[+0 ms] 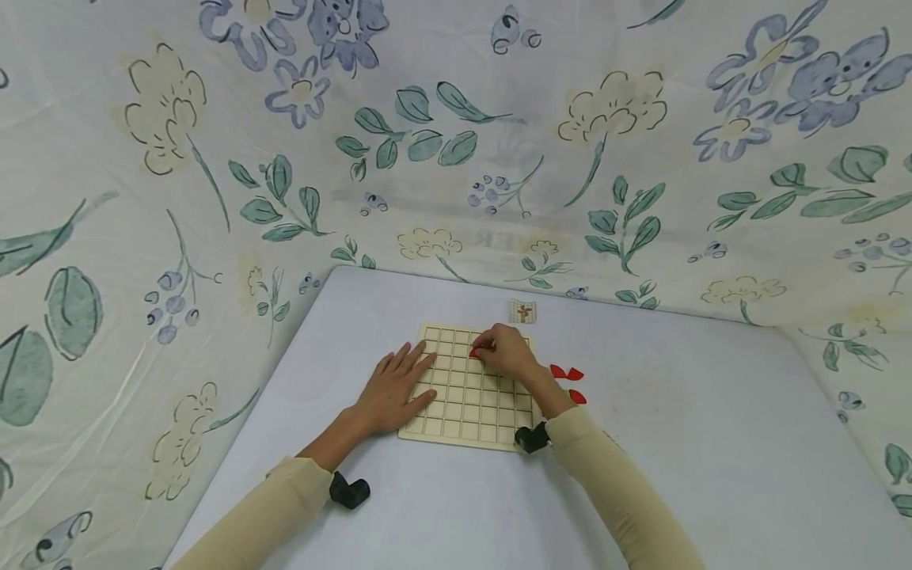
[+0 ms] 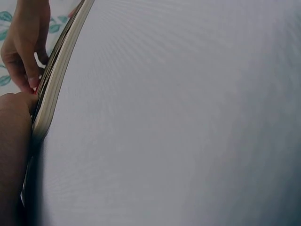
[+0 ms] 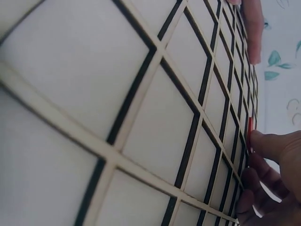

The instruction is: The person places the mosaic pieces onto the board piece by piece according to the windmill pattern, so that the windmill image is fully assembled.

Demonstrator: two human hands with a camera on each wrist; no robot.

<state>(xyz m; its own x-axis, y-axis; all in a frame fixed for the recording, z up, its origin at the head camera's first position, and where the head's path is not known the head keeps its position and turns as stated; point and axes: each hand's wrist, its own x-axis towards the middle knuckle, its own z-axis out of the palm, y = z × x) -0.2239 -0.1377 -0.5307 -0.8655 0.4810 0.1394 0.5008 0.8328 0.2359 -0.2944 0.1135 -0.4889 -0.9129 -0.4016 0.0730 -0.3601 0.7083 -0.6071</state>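
Observation:
A pale wooden board (image 1: 454, 410) divided into square cells by raised strips lies on the white table. My left hand (image 1: 390, 393) rests flat on its left side, fingers spread over the outer cells. Over the upper middle cells, my right hand (image 1: 507, 352) pinches a small red piece (image 1: 473, 353) between thumb and fingertips. The right wrist view shows that red piece (image 3: 250, 126) edge-on, right at the grid strips. Several cells lie under the right hand and forearm, out of sight in the head view.
Right of the board lie more red petal-shaped pieces (image 1: 578, 397), partly beside the right forearm. A small card (image 1: 522, 311) with a gridded red pattern sits beyond the board's far edge. Floral cloth (image 1: 456, 206) rises behind the table (image 1: 684, 443).

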